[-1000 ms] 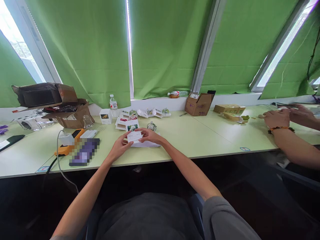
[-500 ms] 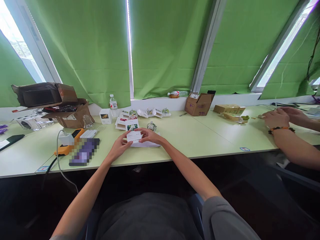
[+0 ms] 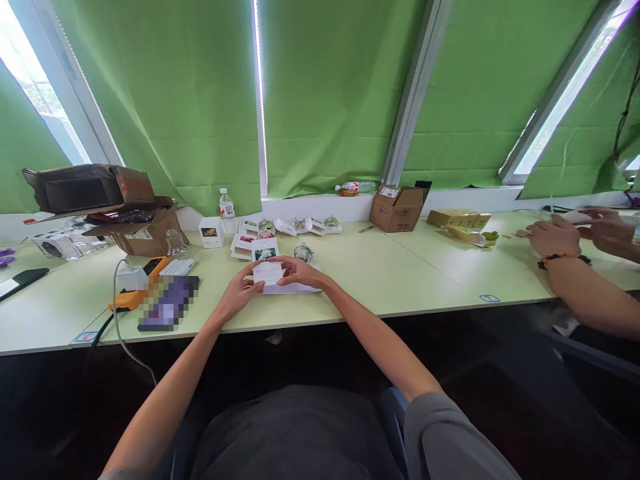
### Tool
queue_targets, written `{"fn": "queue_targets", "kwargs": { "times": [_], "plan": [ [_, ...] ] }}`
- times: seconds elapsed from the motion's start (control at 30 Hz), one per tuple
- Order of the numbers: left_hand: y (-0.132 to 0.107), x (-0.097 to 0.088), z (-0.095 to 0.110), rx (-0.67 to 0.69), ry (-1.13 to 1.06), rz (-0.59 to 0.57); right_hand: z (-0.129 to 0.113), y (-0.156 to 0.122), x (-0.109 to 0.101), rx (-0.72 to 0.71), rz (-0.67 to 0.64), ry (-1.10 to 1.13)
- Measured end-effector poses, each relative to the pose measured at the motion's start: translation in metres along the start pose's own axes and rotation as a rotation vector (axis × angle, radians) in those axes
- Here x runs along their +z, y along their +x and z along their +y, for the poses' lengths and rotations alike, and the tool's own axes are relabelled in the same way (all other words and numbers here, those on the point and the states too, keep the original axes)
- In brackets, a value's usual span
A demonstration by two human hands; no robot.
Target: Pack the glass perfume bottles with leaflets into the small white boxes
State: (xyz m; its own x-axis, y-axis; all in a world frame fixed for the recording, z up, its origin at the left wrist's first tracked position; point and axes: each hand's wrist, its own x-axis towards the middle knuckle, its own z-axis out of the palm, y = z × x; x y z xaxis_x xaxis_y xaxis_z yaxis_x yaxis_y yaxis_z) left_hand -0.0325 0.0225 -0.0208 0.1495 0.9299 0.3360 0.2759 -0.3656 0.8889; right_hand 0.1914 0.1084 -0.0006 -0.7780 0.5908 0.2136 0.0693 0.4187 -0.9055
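Between my two hands is a white printed card [image 3: 268, 273], with small dark lines of text facing me. My left hand [image 3: 242, 290] pinches its left side, thumb in front and fingers behind. Its right side is gripped by my right hand [image 3: 298, 273] in the same way. Just beyond the card shows a panel with a white flower picture [image 3: 265, 254]; I cannot tell whether the two are joined. A flat white sheet [image 3: 295, 289] lies under my right hand. A clear glass-like ornament [image 3: 303, 252] sits just behind that hand.
Several white picture cartons [image 3: 243, 248] lie farther back, near an upright white box [image 3: 212, 233] and a water bottle [image 3: 227, 208]. Leftward are a phone [image 3: 169, 304], an orange device [image 3: 131, 298] and brown cartons [image 3: 145, 237]. Another person's hands [image 3: 555, 237] work at far right.
The card has tilted slightly so its text face shows more squarely. My hands have barely shifted. At right, the other person's hands have moved slightly.
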Motion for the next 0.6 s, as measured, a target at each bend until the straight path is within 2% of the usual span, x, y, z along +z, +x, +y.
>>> {"fn": "queue_targets", "kwargs": {
  "times": [0.6],
  "plan": [
    [-0.0006,-0.0009,-0.0013,-0.009,0.077,0.022,0.0008,0.0000,0.0007,0.021,-0.010,0.022]
  ]
}}
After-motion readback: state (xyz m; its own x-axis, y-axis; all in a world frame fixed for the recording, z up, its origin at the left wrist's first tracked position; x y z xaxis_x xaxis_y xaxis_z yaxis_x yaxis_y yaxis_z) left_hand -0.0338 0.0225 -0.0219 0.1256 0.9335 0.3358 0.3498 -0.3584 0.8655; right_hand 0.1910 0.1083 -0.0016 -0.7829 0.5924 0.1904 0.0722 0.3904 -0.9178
